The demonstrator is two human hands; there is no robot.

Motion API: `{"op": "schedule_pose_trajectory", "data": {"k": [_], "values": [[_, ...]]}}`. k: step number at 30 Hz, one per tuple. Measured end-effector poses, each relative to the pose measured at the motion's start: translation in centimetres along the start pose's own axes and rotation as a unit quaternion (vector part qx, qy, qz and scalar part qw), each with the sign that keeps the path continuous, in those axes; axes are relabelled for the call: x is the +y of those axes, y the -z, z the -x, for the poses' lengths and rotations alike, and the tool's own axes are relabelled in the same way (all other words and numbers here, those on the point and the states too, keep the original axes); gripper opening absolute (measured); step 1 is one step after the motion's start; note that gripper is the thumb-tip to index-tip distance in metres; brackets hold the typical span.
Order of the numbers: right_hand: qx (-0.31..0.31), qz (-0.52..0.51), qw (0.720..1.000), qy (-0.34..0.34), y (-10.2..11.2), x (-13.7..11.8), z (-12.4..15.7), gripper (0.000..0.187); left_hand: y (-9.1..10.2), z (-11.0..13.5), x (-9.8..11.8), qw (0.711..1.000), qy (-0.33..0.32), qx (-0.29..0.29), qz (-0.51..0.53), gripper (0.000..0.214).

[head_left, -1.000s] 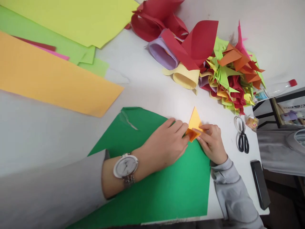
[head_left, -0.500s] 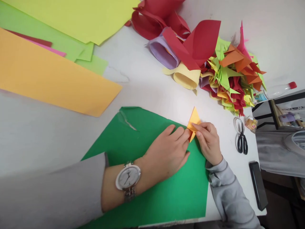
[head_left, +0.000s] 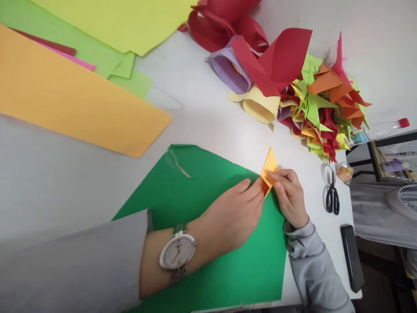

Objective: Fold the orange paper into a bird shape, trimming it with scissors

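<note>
Between my two hands is a small folded piece of orange paper (head_left: 270, 164), pointed at its upper end, held over the right edge of a large green sheet (head_left: 208, 174). My left hand (head_left: 233, 211), with a watch (head_left: 178, 251) on its wrist, reaches across the green sheet and grips the folded paper's lower left side with its fingertips. On the other side my right hand (head_left: 289, 195) pinches the paper between thumb and forefinger. The left fingertips are partly hidden behind the paper.
Beyond the hands lies a heap of folded coloured paper pieces (head_left: 325, 104) beside rolled red sheets (head_left: 273, 61). Scissors (head_left: 332, 198) and a black case (head_left: 352, 258) lie near the right table edge. A long orange sheet (head_left: 74, 100) covers the left. A bottle (head_left: 384, 128) stands far right.
The small lower flap of the orange paper now lies closer against the rest of it. My left fingers have straightened and drawn together; the whole view has shifted slightly.
</note>
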State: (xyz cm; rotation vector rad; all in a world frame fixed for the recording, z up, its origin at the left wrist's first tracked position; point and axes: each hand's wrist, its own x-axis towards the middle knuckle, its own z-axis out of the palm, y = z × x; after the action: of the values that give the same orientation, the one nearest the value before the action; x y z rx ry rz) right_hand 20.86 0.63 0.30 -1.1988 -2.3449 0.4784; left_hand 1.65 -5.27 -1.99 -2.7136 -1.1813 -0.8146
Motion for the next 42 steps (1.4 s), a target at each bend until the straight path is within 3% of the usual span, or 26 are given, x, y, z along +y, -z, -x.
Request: {"op": "schedule_pose_trajectory", "data": {"k": [4, 11, 19, 27, 34, 42], "values": [[-0.003, 0.002, 0.999, 0.033, 0.1, -0.1, 0.1, 0.031, 0.0, -0.3, -0.8, 1.000, -0.022, 0.003, -0.003, 0.027], [0.025, -0.020, 0.999, -0.002, -0.2, -0.3, -0.2, 0.024, 0.3, -0.2, -1.0, 0.999, -0.042, 0.003, -0.011, 0.030], [0.037, -0.012, 0.999, -0.001, -0.4, -0.1, 0.1, 0.024, 0.6, -0.4, -2.0, 0.998, -0.041, -0.041, 0.030, 0.027], [0.059, 0.032, 0.997, 0.046, -0.3, -0.4, 0.3, 0.021, 0.7, -0.1, -2.4, 0.997, -0.026, -0.053, 0.039, 0.040], [0.040, 0.149, 0.984, 0.087, -0.1, -1.9, 2.0, 0.022, 1.3, -0.9, -5.0, 0.992, -0.052, -0.086, 0.071, 0.032], [0.036, 0.182, 0.972, 0.143, -0.1, -2.6, 2.3, 0.030, 1.8, -0.9, -6.4, 0.982, -0.056, -0.115, 0.142, 0.031]]}}
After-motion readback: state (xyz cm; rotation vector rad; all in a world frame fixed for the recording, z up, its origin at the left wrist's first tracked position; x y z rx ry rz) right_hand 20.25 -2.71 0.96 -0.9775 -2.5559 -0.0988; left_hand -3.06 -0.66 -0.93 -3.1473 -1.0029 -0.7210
